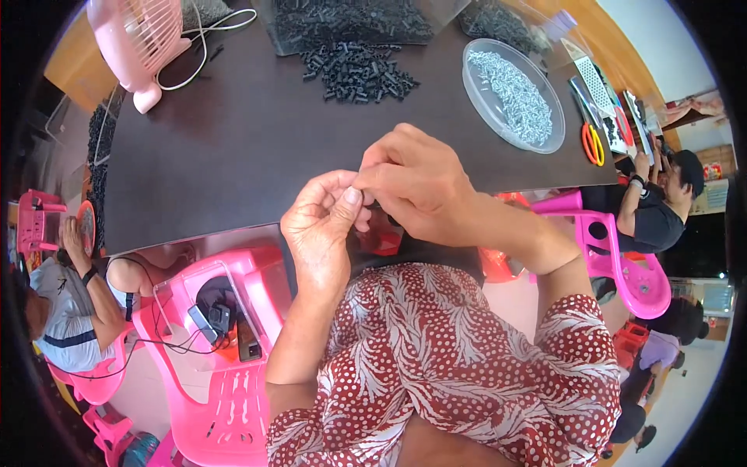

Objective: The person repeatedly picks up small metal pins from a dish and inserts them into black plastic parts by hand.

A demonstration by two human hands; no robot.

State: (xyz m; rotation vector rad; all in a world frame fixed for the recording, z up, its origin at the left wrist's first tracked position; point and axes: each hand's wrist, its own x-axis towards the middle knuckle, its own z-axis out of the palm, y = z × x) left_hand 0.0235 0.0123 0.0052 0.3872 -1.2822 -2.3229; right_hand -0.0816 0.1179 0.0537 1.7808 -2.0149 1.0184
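My left hand point(323, 214) and my right hand point(416, 179) meet at the near edge of the dark table point(233, 156). Thumb and fingers are pinched together on both, with the fingertips touching. Whatever they hold is too small or too covered to make out. Beyond them lies a loose pile of small black plastic pieces point(359, 74). To the right of that pile, a round clear plastic tray point(471, 82) holds many small silvery metal pieces point(517, 97).
A pink fan point(140, 43) with a white cable stands at the far left. Orange-handled scissors point(593, 144) lie near the right edge. A bag of black pieces point(350, 19) sits at the back. Pink plastic chairs point(226, 420) stand on my left, with people seated on both sides.
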